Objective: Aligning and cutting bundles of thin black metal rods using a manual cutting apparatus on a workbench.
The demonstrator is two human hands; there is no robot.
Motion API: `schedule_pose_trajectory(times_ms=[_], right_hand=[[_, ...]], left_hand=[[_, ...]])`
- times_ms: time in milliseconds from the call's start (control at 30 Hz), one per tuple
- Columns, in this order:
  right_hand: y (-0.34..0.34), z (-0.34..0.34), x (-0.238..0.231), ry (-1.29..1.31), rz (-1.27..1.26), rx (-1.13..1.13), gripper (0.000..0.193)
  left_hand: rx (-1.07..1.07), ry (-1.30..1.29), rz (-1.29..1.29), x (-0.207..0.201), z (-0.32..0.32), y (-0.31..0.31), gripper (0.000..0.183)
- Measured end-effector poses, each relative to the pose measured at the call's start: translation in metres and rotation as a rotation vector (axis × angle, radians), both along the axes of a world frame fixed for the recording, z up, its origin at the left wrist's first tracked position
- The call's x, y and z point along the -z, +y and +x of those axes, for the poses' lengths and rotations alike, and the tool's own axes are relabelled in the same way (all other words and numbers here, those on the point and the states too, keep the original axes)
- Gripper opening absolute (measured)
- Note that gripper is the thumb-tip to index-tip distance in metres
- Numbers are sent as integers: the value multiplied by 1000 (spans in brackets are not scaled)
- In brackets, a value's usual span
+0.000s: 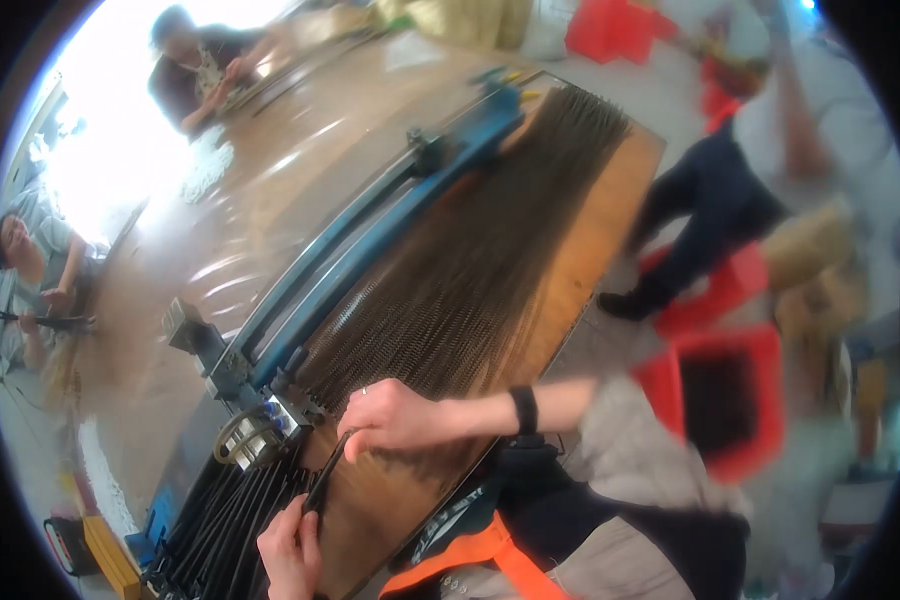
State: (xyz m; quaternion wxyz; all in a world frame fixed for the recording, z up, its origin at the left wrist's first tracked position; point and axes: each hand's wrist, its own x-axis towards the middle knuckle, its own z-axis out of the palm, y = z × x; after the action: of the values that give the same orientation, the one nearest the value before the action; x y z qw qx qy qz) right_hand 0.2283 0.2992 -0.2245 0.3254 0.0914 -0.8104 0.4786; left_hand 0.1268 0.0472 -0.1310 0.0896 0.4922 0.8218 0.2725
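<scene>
Nearest you, your left hand has its grip closed around the lower end of a slim dark piece. That piece slants up between your hands, above the surface, and your right hand appears to pinch its upper end. If either pinch loosens, the piece could twist or slip. Just to your left, black rods lie bundled at loose angles; a low sweep of your left hand might snag them. Past your fingers sits the metal head of the blue rail frame. Your right knuckles are near it, so a careless reach could knock or catch them. Beyond, a dense spread of dark, ridged strands runs along the surface; your right forearm or wristband could drag the nearest ends out of line. Farther off, a person in dark trousers stands close enough to the surface's edge that a bump might jolt everything.
</scene>
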Motion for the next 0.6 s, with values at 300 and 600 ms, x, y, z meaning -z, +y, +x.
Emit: schedule_pose_trajectory(times_ms=[300, 600], right_hand=[[16, 3, -39, -14, 626, 28, 35], [113, -12, -10, 89, 519, 359, 46]], left_hand=[[51, 196, -141, -8, -4, -3, 20], [68, 597, -121, -66, -52, 46, 35]])
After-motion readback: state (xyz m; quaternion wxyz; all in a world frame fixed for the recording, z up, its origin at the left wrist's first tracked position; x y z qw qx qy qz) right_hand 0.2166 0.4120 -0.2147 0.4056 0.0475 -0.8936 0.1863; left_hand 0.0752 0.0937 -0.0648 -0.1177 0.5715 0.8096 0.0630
